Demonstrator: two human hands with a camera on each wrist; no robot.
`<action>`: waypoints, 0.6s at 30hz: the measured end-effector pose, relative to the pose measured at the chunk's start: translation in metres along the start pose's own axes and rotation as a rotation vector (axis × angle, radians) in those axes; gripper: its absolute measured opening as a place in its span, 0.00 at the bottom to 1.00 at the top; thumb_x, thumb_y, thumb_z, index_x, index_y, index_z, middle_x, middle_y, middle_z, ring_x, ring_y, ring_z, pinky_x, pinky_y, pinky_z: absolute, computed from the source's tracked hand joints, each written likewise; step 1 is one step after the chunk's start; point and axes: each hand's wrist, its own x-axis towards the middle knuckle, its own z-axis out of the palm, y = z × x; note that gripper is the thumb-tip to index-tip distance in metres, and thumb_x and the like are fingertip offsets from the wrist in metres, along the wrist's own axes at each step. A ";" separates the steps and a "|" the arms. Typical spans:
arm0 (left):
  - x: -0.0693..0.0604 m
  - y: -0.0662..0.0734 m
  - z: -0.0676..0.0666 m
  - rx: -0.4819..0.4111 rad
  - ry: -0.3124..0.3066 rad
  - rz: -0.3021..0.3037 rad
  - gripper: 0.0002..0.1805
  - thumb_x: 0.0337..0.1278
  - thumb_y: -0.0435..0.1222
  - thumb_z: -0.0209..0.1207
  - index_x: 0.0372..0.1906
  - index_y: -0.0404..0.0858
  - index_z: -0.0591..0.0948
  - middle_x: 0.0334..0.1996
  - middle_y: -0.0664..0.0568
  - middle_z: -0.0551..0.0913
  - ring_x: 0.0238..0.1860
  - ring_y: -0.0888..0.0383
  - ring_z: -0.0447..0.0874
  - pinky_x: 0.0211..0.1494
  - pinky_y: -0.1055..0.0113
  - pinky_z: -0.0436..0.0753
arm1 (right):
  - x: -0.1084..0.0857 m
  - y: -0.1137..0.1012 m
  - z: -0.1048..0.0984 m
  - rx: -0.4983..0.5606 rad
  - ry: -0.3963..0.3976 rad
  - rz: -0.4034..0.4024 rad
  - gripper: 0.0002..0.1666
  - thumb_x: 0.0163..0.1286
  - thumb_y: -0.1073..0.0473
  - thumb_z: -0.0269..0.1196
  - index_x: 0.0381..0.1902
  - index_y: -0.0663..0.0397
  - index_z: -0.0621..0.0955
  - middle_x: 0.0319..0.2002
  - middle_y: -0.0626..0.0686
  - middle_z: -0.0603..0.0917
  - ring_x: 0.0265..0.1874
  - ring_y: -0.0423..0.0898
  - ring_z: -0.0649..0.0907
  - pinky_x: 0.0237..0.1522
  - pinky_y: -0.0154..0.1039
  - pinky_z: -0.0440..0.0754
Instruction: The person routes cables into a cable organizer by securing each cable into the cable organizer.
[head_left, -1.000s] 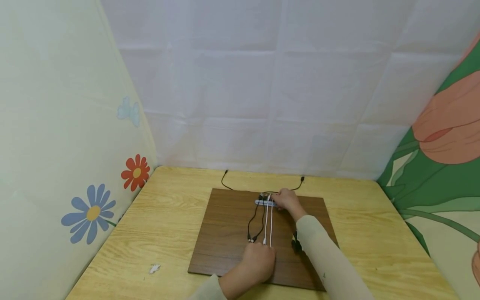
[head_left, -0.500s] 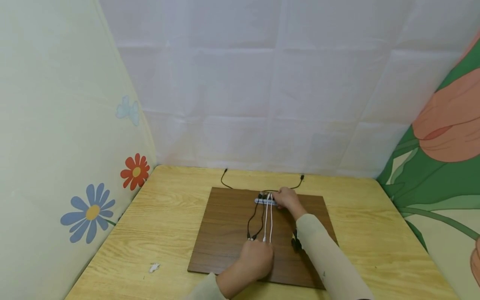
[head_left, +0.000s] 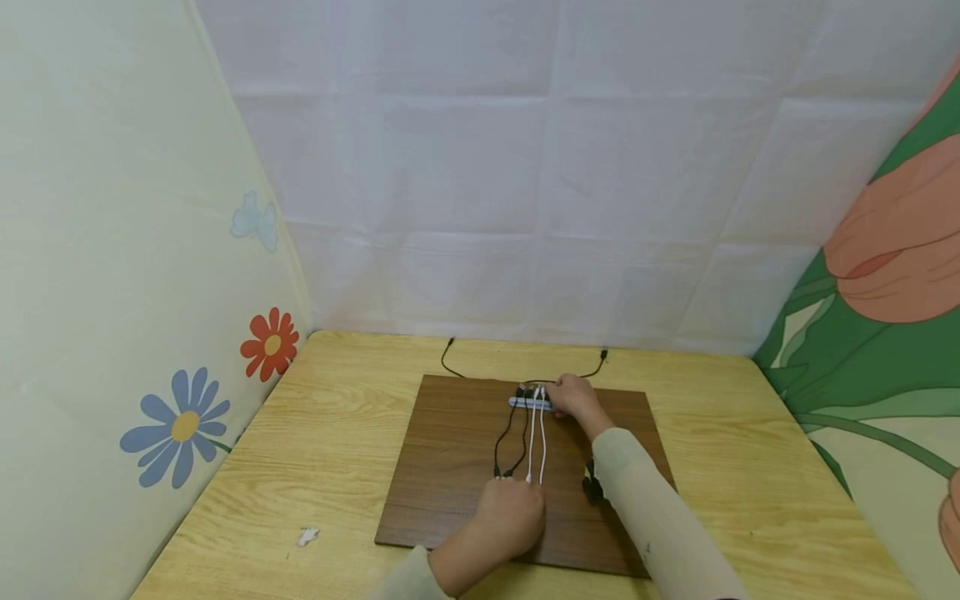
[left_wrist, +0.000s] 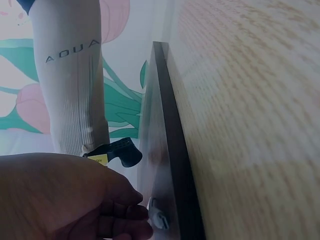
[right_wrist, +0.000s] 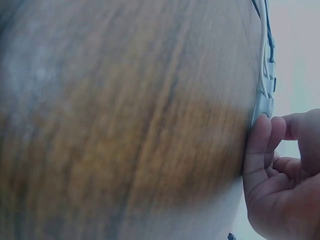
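Observation:
In the head view a pale cable clip strip (head_left: 516, 402) lies near the far edge of a brown board (head_left: 442, 483). Two black cables (head_left: 497, 446) and two white cables (head_left: 532, 446) run from it toward me. My right hand (head_left: 576, 398) grips the strip's right end; in the right wrist view the thumb and fingers (right_wrist: 258, 140) meet at that end. My left hand (head_left: 512, 512) is curled at the near ends of the white cables and holds one, its grip mostly hidden. A white connector (left_wrist: 159, 219) shows beside its fingertips in the left wrist view.
More black cable (head_left: 450, 358) curls out behind the board, with a plug (head_left: 603, 356) at the right. A black object with a yellow label (left_wrist: 125, 151) sits at the right forearm. A white scrap (head_left: 308, 537) lies left on the wood-grain table (head_left: 337, 433).
My left hand has shifted slightly away from me and to the left. The right white cable now bows where it was straight. My right hand stays at the strip's end.

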 end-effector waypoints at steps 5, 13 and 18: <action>0.001 -0.005 -0.001 -0.005 0.013 0.006 0.10 0.66 0.46 0.60 0.31 0.47 0.83 0.22 0.57 0.80 0.23 0.58 0.79 0.23 0.64 0.76 | 0.000 0.001 0.000 -0.004 0.005 0.003 0.23 0.75 0.54 0.51 0.17 0.51 0.72 0.16 0.50 0.81 0.17 0.45 0.80 0.25 0.37 0.72; 0.004 -0.018 -0.003 -0.038 0.049 0.007 0.13 0.64 0.47 0.62 0.26 0.46 0.79 0.18 0.57 0.78 0.20 0.58 0.78 0.18 0.65 0.73 | 0.002 0.002 0.000 0.001 0.005 -0.002 0.24 0.76 0.53 0.52 0.17 0.50 0.71 0.16 0.50 0.81 0.17 0.44 0.80 0.26 0.37 0.73; 0.010 -0.025 -0.006 -0.069 0.021 -0.025 0.10 0.63 0.45 0.61 0.29 0.45 0.80 0.18 0.55 0.78 0.20 0.56 0.79 0.19 0.63 0.75 | 0.003 0.002 0.000 0.003 0.004 0.003 0.25 0.77 0.53 0.51 0.16 0.50 0.71 0.15 0.49 0.80 0.16 0.44 0.80 0.27 0.37 0.73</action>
